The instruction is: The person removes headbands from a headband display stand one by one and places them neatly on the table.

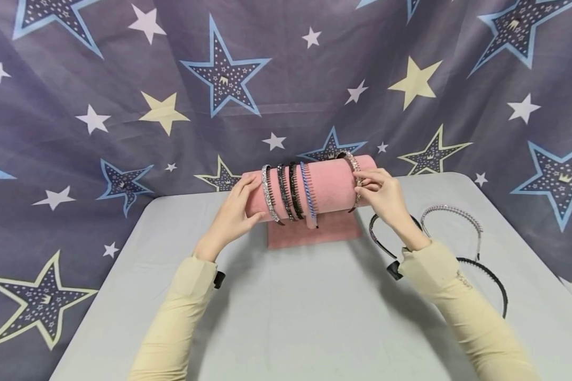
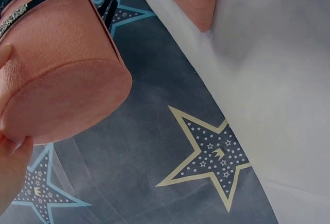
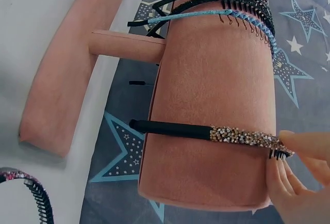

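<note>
A pink padded headband stand (image 1: 330,185) has a horizontal roll on a post above a flat base (image 1: 311,241). My left hand (image 1: 229,212) grips the roll's left end, fingers over the top and thumb at the front. With my right hand (image 1: 384,197) I pinch a rhinestone headband (image 3: 242,136) near the right end; it lies around the roll, comb teeth showing by the fingertips. Toward the left sit a silver glittery headband (image 1: 269,193), two black sparkly headbands (image 1: 295,193) and a blue wrapped headband (image 1: 307,185).
On the grey-white table (image 1: 314,317), at the right, lie a black toothed headband (image 1: 497,283), a pale beaded headband (image 1: 450,208) and a dark headband (image 1: 378,239) partly behind the right forearm. A star-patterned cloth (image 1: 286,74) hangs behind the table.
</note>
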The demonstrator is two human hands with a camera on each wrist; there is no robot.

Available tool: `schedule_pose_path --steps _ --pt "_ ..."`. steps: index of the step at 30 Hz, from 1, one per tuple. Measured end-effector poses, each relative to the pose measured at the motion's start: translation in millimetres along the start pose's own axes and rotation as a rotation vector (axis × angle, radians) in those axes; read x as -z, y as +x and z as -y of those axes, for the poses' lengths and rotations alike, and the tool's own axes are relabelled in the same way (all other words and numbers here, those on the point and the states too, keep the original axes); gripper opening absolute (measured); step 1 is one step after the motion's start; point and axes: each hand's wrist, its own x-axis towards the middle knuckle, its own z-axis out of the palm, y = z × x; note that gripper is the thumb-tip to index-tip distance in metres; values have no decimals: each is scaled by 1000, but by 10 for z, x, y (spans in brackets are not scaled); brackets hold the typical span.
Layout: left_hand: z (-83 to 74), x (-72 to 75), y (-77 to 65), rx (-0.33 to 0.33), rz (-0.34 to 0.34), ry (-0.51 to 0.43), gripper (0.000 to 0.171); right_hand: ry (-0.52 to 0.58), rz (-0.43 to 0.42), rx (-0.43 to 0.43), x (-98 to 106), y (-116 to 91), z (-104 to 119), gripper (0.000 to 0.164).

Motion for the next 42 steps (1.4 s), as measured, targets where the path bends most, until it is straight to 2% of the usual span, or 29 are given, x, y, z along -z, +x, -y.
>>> schedule_pose_path --steps 7,15,24,29,35,42 --pt "5 2 -3 4 6 5 67 6 -5 -17 44 -1 31 30" --pt "-3 5 3 -9 0 8 67 -15 -24 -37 105 -49 274 28" --pt "-16 2 3 0 7 0 67 -49 -31 -23 183 30 -43 29" --pt "-1 0 -5 -1 2 -7 68 -63 -51 -13 258 35 -90 29" --pt "8 4 -11 -9 -5 -9 67 -81 -62 -45 343 33 -140 31" --pt "9 9 -2 -12 -5 -10 68 -149 -82 -63 461 8 -200 30"
